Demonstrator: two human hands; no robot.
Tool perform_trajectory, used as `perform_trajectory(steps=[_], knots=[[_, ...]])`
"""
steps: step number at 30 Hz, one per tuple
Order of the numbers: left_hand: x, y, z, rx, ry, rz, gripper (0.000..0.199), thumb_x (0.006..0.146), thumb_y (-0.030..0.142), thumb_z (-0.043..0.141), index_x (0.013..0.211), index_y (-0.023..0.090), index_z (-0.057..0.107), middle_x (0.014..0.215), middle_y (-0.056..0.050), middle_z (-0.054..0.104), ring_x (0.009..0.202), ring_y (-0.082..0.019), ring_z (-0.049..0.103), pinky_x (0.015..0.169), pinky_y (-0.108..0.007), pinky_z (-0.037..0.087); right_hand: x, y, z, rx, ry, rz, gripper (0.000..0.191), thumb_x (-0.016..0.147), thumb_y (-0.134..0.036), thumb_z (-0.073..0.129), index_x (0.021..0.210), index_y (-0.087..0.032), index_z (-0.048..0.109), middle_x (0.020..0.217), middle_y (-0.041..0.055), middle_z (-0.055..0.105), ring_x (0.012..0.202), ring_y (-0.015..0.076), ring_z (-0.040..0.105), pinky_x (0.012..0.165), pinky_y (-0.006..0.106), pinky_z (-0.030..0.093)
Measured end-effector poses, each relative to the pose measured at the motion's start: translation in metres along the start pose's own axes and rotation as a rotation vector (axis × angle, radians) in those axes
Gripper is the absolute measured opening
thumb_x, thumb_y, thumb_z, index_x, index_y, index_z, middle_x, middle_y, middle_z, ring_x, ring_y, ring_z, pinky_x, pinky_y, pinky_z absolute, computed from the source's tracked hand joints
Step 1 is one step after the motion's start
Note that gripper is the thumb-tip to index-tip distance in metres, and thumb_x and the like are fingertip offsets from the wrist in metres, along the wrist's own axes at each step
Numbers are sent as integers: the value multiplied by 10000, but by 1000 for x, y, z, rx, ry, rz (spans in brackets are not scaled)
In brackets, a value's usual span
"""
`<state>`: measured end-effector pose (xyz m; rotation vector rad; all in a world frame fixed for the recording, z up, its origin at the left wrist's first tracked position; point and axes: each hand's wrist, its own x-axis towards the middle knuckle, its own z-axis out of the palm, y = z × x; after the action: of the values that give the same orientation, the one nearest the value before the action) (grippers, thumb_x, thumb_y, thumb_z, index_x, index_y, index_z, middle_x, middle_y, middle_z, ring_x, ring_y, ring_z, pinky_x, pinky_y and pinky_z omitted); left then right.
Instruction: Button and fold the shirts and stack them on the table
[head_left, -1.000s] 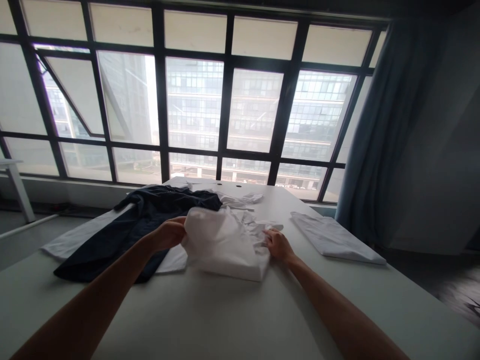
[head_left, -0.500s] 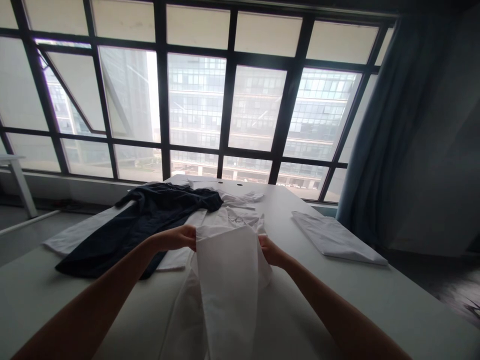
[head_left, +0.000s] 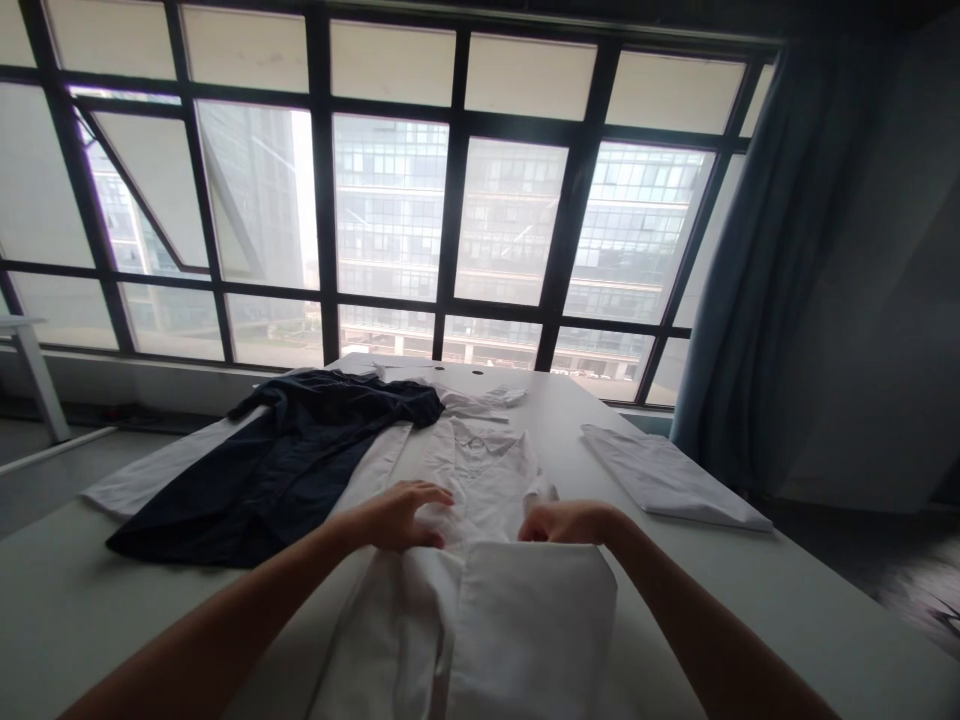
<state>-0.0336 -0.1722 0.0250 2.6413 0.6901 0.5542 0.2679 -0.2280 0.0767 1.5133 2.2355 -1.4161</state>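
Note:
A white shirt [head_left: 532, 630] lies along the table in front of me, its collar toward the window and a panel of it folded over on the right. My left hand [head_left: 409, 515] is over the shirt's left side, fingers apart and thumb low near the cloth. It grips nothing I can see. At the top edge of the folded panel, my right hand [head_left: 566, 522] has its fingers curled round the fabric; the panel partly hides them.
To the left, a dark navy garment [head_left: 255, 470] lies partly over white clothing. A folded white garment [head_left: 667, 475] rests along the right side of the white table [head_left: 750, 600]. Beyond stand large windows [head_left: 390, 210] and a blue-grey curtain [head_left: 757, 300].
My left hand has let go of the shirt and opened. My right hand has moved right and nearer with the fabric, and the panel now lies lower and further right.

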Motion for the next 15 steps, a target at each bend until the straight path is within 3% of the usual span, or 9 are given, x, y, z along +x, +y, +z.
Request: perform_trajectory(steps=[4,7,10,15], knots=[[4,15,17,123,-47,31,604,729,496,793,1246,221,647,1255,-117,652,1189,-307,569,1020,-406,430,1,-7,9,-245,-36,94,395,583,-303,857,935,-156,755,709,-14,654,620,124,579,555,207,435],[5,26,20,166,-39,-27,555,742,470,781,1222,226,649,1152,-108,673,1029,-274,640,886,-346,488,1,-5,7,-296,108,114,371,667,-374,803,965,-159,750,763,11,680,642,133,610,568,213,448],[6,41,17,184,-121,-73,418,785,442,731,1144,237,667,1052,-81,708,915,-250,676,774,-302,487,4,4,3,-220,259,135,500,671,-404,808,1095,-160,708,847,35,704,656,146,644,589,227,475],[5,59,7,195,-253,-47,186,830,380,671,916,216,690,789,-19,702,696,-167,623,594,-238,401,12,19,-6,-190,432,120,742,587,-252,860,1276,-132,611,925,59,721,772,176,667,671,237,504]])
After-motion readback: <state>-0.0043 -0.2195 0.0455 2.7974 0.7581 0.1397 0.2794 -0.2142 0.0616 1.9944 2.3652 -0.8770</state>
